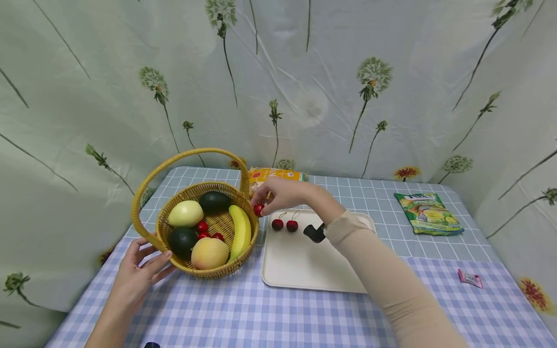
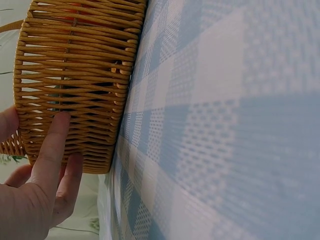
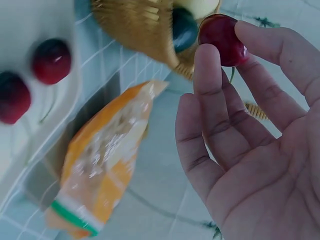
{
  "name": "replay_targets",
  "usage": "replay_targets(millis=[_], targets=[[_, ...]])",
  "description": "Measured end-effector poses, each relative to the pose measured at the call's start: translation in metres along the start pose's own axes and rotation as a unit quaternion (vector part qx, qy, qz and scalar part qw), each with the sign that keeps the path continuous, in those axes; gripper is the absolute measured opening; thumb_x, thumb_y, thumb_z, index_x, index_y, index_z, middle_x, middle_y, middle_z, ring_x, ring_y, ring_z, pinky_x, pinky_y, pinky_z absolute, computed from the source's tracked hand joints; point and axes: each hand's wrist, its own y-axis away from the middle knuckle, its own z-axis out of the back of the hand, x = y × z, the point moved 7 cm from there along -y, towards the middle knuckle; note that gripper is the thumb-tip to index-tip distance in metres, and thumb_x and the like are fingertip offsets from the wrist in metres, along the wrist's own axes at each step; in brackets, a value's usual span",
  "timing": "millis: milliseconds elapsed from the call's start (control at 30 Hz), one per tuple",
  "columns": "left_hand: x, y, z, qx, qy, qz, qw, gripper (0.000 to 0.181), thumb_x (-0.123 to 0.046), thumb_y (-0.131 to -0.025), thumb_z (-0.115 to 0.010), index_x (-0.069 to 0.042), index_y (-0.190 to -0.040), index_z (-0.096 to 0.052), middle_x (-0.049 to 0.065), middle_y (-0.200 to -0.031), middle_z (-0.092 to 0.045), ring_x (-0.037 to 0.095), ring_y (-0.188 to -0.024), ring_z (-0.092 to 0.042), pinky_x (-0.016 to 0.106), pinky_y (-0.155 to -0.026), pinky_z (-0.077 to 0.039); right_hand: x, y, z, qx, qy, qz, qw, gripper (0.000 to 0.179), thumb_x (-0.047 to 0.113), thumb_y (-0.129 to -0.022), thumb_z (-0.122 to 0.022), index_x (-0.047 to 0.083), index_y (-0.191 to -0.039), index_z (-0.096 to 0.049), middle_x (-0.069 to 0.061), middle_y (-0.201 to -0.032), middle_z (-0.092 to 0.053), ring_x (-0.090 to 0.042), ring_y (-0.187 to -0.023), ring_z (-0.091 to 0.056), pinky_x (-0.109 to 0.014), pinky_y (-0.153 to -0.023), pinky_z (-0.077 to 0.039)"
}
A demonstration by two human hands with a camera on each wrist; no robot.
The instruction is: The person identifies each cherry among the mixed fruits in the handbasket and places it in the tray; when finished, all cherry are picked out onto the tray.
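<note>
My right hand (image 1: 283, 193) pinches a dark red cherry (image 3: 220, 40) between thumb and fingertips, beside the right rim of the wicker basket (image 1: 256, 232). My left hand (image 1: 141, 268) rests its spread fingers against the basket's left side, near the handle's foot; one finger lies straight along the weave in the left wrist view. Inside the basket are a banana (image 1: 241, 232), a peach (image 1: 210, 253), a pale yellow fruit (image 1: 185, 213), two dark green fruits (image 1: 214, 202) and several cherries (image 1: 202, 226). Two stemmed cherries (image 1: 292, 225) lie on the white tray (image 1: 304, 270).
An orange snack bag (image 1: 278, 175) stands behind the tray, close to the right hand. A green packet (image 1: 428, 213) lies at the back right, with a small pink wrapped sweet (image 1: 470, 278) nearer. The basket's tall handle (image 1: 143, 193) arches up. A patterned curtain (image 1: 304, 96) hangs behind the table.
</note>
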Motion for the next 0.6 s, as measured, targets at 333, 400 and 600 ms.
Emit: replay_targets(millis=[333,400,600], targets=[[0.0,0.0,0.001,-0.005,-0.008,0.0,1.0,0.053,-0.002,-0.102,-0.072,-0.026,-0.141,-0.045,0.006,-0.133,-0.042,0.004,-0.097,-0.071,0.028,-0.083,-0.067,-0.052,0.046,0.0,-0.03,-0.051,-0.047,0.9971,0.033,0.013,-0.1,-0.074,0.009,-0.132,-0.074,-0.007,-0.123,-0.075,-0.022,-0.108,-0.072,-0.033,-0.097,-0.062],[0.0,0.0,0.0,-0.003,-0.009,-0.002,1.0,0.053,-0.002,-0.102,-0.072,-0.025,-0.141,-0.045,0.006,-0.133,-0.042,0.004,-0.098,-0.071,0.028,-0.083,-0.067,-0.066,0.055,-0.002,-0.041,-0.063,-0.054,0.9958,0.034,0.013,-0.099,-0.074,0.006,-0.133,-0.073,-0.008,-0.124,-0.075,-0.023,-0.111,-0.072,-0.035,-0.1,-0.062],[0.0,0.001,0.0,-0.002,-0.008,-0.003,1.0,0.052,-0.002,-0.102,-0.072,-0.024,-0.14,-0.045,0.007,-0.133,-0.041,0.005,-0.099,-0.071,0.028,-0.083,-0.067,-0.102,0.079,-0.01,-0.064,-0.091,-0.073,0.9911,0.033,0.01,-0.099,-0.074,0.002,-0.131,-0.073,-0.009,-0.119,-0.077,-0.025,-0.11,-0.072,-0.039,-0.102,-0.062]])
